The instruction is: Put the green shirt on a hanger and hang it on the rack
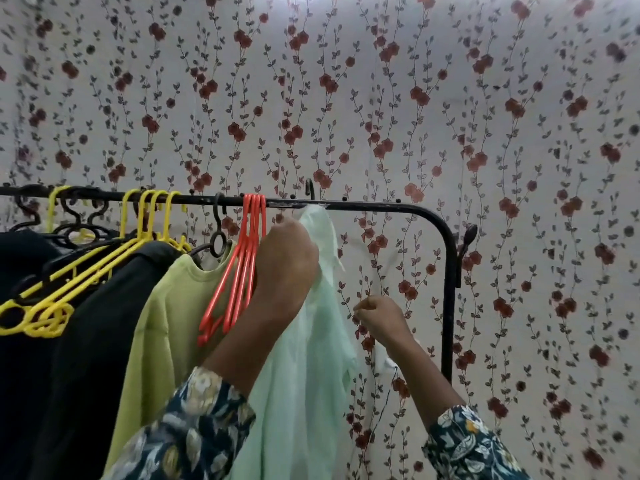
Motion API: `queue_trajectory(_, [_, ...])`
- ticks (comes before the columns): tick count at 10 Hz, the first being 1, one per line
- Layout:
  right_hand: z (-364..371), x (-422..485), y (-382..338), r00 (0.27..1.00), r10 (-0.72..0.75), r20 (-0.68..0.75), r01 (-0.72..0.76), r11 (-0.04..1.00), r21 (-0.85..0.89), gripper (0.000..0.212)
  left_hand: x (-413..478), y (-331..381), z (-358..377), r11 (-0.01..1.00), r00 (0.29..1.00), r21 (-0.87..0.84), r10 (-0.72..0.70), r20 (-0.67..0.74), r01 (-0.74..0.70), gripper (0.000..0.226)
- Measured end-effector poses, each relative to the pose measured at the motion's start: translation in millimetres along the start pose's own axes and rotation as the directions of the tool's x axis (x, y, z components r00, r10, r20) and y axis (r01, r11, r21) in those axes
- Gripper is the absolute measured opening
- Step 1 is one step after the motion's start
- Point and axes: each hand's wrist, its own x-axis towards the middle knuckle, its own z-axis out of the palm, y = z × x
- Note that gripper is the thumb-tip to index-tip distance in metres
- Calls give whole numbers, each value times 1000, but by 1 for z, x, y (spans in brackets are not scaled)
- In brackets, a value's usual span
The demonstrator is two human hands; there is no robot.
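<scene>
Rack (381,204) of thin black metal tube, bent round at 3 o'clock, carrying yellow plastic hangers (45,329), dark garments (69,375), a lime shirt (162,323) and orange hangers (254,230) from 9 toward 12 o'clock. Mint-green shirt (311,375), soft and sheer, draped from the bar at centre. Left hand (287,268) curled round its top. Right hand (381,320) at 5 o'clock, fingers pinched together, hold impossible to tell.

Pale green shirt (311,358), black rack (381,205), orange hangers (242,271), yellow hangers (90,271), red-flowered wallpaper (346,98)
</scene>
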Motion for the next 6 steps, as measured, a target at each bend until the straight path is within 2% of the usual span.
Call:
queue_trajectory(2, [-9,-9,4,1000,-7,11,7,998,57,21,-49,-12,17,997,1000,69,-29,12,28,33])
queue_trajectory(3, [-15,-15,-4,1000,-23,-12,24,995,95,19,-56,-16,18,1000,999,7,-27,30,26,41])
queue_trajectory(5, [-38,-43,-34,979,-171,-113,184,975,122,21,-59,-25,-8,999,983,-40,2,181,5,45])
queue_trajectory(6, [-50,-64,-56,946,-269,-183,292,950,109,20,-56,-28,-35,997,979,-65,64,192,-52,30])
